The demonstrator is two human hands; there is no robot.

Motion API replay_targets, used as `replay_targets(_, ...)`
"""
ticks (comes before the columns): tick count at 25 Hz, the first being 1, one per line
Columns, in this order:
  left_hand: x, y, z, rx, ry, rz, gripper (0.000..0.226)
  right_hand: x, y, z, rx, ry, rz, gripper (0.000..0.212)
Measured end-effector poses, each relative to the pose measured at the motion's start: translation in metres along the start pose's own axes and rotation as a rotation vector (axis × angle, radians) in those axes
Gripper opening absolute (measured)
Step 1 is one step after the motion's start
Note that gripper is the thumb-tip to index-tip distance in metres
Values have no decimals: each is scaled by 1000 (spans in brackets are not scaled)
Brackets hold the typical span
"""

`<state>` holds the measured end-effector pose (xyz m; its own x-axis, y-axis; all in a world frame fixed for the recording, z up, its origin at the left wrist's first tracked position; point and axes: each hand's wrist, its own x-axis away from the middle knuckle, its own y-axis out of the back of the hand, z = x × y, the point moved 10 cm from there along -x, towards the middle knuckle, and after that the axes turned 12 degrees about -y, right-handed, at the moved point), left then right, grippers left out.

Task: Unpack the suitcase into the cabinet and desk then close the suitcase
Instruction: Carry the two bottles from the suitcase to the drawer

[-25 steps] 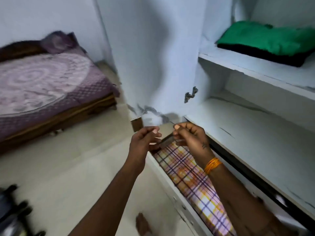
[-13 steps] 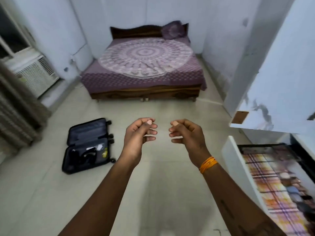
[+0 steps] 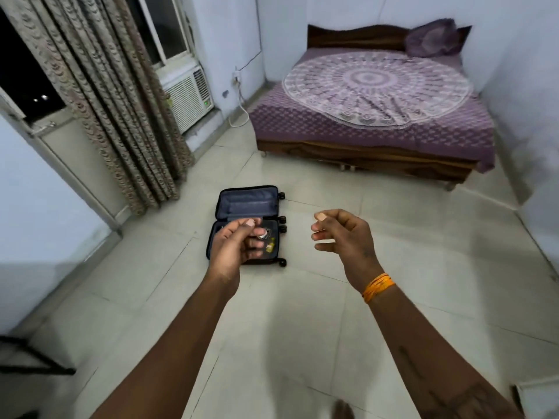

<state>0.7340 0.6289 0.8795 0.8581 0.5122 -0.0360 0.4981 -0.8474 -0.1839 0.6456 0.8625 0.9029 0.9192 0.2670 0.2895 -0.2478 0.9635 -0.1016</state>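
Note:
A small dark suitcase (image 3: 248, 203) lies open on the tiled floor in the middle of the room, its lid flat toward the far side. In its near half I see a few small items, one yellow (image 3: 270, 245) and one round and white (image 3: 265, 235). My left hand (image 3: 234, 249) is raised in front of that half and hides part of it; its fingers are loosely curled and hold nothing. My right hand (image 3: 343, 237), with an orange thread at the wrist, hovers to the right of the suitcase, fingers loosely apart and empty.
A bed (image 3: 375, 98) with a purple cover stands at the far right. Patterned curtains (image 3: 121, 110) and a window air conditioner (image 3: 189, 99) line the left wall. A white drawer corner (image 3: 537, 397) shows at bottom right, a black frame (image 3: 33, 361) at bottom left.
My view has swung left from the cabinet and its drawer to the room. The suitcase now sits centred ahead, behind my left hand. Both hands stay raised and empty.

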Motion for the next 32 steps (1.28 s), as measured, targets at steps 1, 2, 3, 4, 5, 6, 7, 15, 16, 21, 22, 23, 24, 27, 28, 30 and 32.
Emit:
replay_targets(1,-11,16,0,2,-2,-12,20,-11,-16,-4,15,-6,9,19)
replay_targets(2,-22,30,3,1,-1,-25,21,-23,-31,-9,33,-13,17,17)
replay_targets(3,-35,41,6,-3,3,-34,21,-37,-44,-14,47,-19,26,15)
replay_targets(4,-47,51,11,-13,11,-44,21,-51,-54,-19,52,-27,33,13)
replay_targets(5,-60,59,16,-25,19,-54,21,-66,-65,-23,54,-36,42,12)
replay_targets(6,-76,69,20,-40,24,-67,21,-84,-78,-26,53,-43,55,12)
replay_targets(7,-95,79,25,-54,28,-80,21,-104,-91,-29,54,-49,69,12)
replay_targets(15,-268,125,58,-85,54,-153,20,-298,-176,-36,73,-119,125,18)
replay_targets(16,-288,128,64,-90,72,-162,20,-320,-183,-38,78,-140,127,19)
replay_targets(21,-373,144,99,-94,172,-202,20,-409,-214,-55,84,-241,120,18)
replay_targets(22,-388,147,109,-95,190,-209,20,-424,-219,-60,88,-255,118,17)
replay_targets(23,-406,152,122,-97,210,-210,19,-442,-225,-68,90,-274,112,17)
replay_targets(24,-425,157,137,-103,232,-204,20,-459,-229,-78,92,-292,99,16)
replay_targets(27,-483,173,186,-112,296,-187,19,-512,-242,-111,96,-347,58,12)
replay_targets(28,-504,180,204,-110,312,-182,19,-530,-246,-122,92,-364,41,11)
replay_targets(30,-536,191,235,-116,348,-184,20,-560,-254,-145,91,-403,3,11)
replay_targets(32,-570,204,275,-136,390,-170,22,-595,-263,-175,64,-458,-56,11)
